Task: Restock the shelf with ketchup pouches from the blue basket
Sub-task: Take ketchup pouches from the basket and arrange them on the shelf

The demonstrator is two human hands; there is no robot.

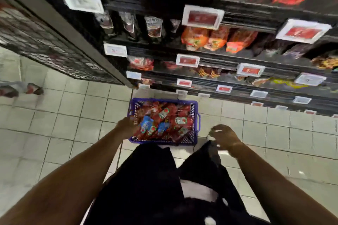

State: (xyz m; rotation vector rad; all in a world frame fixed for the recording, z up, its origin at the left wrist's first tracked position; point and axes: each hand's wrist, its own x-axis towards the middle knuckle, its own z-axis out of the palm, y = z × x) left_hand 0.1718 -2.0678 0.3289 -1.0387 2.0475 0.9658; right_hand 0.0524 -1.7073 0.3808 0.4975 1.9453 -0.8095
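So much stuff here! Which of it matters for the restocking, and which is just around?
For the job:
- blue basket on the floor
- ketchup pouches inside it
- left hand reaching into it
- shelf to be filled

Just around:
- price tags on the shelf edges
- dark bottles
- right hand, holding nothing
- tiled floor

Left arm: stretched forward and down.
Left hand (128, 127): blurred; grip cannot be told.
Right hand (224, 136): held apart, fingers loosely curled, nothing held.
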